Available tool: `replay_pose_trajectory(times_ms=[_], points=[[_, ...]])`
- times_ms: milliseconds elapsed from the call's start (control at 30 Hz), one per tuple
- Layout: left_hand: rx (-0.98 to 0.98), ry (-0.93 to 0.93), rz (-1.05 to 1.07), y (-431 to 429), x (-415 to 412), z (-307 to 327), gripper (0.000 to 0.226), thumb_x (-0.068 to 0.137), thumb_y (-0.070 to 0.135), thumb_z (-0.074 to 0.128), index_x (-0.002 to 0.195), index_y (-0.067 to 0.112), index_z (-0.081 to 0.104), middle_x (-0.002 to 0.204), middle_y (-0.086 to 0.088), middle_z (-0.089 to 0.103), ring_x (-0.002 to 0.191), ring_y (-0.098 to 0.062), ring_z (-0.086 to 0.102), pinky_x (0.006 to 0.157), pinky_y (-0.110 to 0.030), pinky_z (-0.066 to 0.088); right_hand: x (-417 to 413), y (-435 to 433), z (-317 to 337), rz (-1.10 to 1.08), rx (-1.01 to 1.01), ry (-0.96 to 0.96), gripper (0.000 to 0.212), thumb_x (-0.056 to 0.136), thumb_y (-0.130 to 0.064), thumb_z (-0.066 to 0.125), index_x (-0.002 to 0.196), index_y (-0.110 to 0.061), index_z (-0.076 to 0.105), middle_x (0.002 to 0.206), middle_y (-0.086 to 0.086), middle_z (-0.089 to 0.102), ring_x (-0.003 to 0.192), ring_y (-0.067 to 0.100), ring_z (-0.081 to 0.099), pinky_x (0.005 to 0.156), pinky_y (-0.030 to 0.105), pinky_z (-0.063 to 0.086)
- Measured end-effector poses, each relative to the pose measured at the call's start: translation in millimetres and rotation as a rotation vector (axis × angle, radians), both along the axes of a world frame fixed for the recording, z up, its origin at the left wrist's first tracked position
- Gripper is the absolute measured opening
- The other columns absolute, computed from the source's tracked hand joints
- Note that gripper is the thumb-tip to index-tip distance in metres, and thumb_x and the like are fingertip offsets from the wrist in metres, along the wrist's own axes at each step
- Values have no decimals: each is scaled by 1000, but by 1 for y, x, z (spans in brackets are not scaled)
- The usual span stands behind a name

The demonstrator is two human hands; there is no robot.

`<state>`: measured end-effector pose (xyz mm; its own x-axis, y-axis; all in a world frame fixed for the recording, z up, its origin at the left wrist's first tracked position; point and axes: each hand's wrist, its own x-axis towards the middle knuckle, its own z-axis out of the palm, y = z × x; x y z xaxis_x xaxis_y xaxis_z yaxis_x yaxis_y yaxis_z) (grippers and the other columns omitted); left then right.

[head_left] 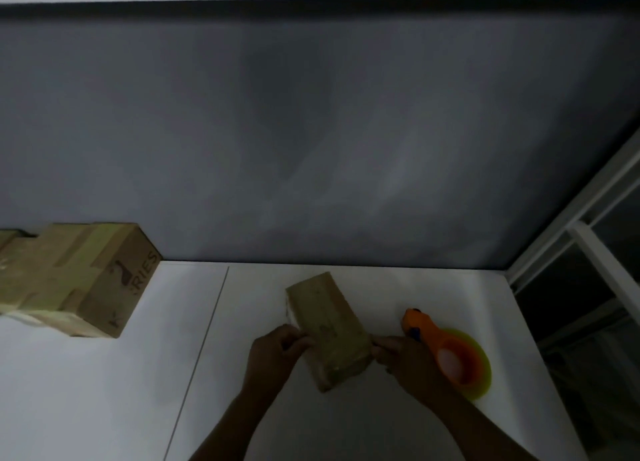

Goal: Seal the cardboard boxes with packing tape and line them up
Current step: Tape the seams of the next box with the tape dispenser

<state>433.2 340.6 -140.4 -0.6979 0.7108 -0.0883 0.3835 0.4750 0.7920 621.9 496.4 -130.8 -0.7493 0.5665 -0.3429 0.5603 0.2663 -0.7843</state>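
A small brown cardboard box [329, 325] lies on the white table [104, 391], turned at an angle, with tape over its top. My left hand [277, 353] grips its left side with curled fingers. My right hand [405, 356] pinches its right side near the front corner. Just right of that hand lies an orange tape dispenser [453, 346] with a yellow-green roll of tape. At the far left, a larger taped box [86, 277] with printed letters stands against the wall, and another box [10, 273] next to it is cut off by the frame edge.
A grey wall [311, 131] closes off the table's back edge. The table's right edge runs along a white-framed window or shelf [581, 259]. A thin seam [204, 339] crosses the tabletop left of my hands. The scene is dim.
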Motion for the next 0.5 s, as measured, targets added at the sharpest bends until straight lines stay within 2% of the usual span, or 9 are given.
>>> replay_pose_trajectory(times_ms=[67,133,167,200,233,300,367,433,500], points=[[70,53,89,7,-5,-1,28,80,32,74,102,28,58,93,15,59,81,1,57,69,-18,48,0,8,4,-64,91,-8,39,93,-46,51,123,-23,62,103,-26,60,94,-4,59,83,16,45],[73,1,137,16,-12,-1,65,74,38,78,129,22,46,118,12,45,105,-5,48,84,-24,46,-1,11,2,-177,148,-68,31,95,-22,57,125,-14,60,117,-6,61,103,14,60,90,26,46],[41,-46,111,21,-16,-2,82,73,42,77,140,18,36,129,10,37,118,-9,41,95,-30,42,-3,11,-2,-234,102,-111,31,94,-13,56,125,-11,59,116,4,62,98,22,61,86,34,49],[3,-90,63,26,-19,-2,94,74,44,76,148,16,25,140,7,30,129,-13,34,103,-34,35,-5,7,-1,-287,6,-122,31,94,-8,55,124,-8,57,108,11,63,87,27,61,75,38,51],[-33,-113,10,29,-21,-3,100,75,45,74,151,15,16,150,2,24,136,-17,27,109,-36,30,-8,4,-5,-327,-62,-123,32,94,-8,56,125,-5,54,99,14,62,76,27,60,63,37,50],[-82,-92,-52,34,-21,-4,99,78,40,75,152,14,14,154,-6,22,139,-22,27,109,-36,30,-14,-6,-5,-401,-131,-168,46,92,-25,61,132,-7,49,95,11,64,72,23,64,57,33,53],[-98,-52,-15,34,-21,-5,89,80,34,74,150,13,23,148,-10,30,132,-24,36,101,-31,36,-16,-13,-6,-464,-131,-157,57,87,-37,65,134,-11,47,87,4,67,75,18,68,67,32,57],[-119,-34,53,31,-21,0,82,82,36,73,148,12,31,141,-12,36,123,-25,44,92,-28,38,-14,-19,-2,-496,-125,-157,57,86,-36,66,134,-11,48,82,-1,65,78,16,67,71,30,55],[-148,-28,96,25,-19,3,77,82,40,72,144,9,37,135,-12,43,118,-25,48,90,-28,40,-12,-25,-2,-480,-129,-158,43,87,-35,65,123,-13,56,91,2,65,82,16,64,69,30,50]])
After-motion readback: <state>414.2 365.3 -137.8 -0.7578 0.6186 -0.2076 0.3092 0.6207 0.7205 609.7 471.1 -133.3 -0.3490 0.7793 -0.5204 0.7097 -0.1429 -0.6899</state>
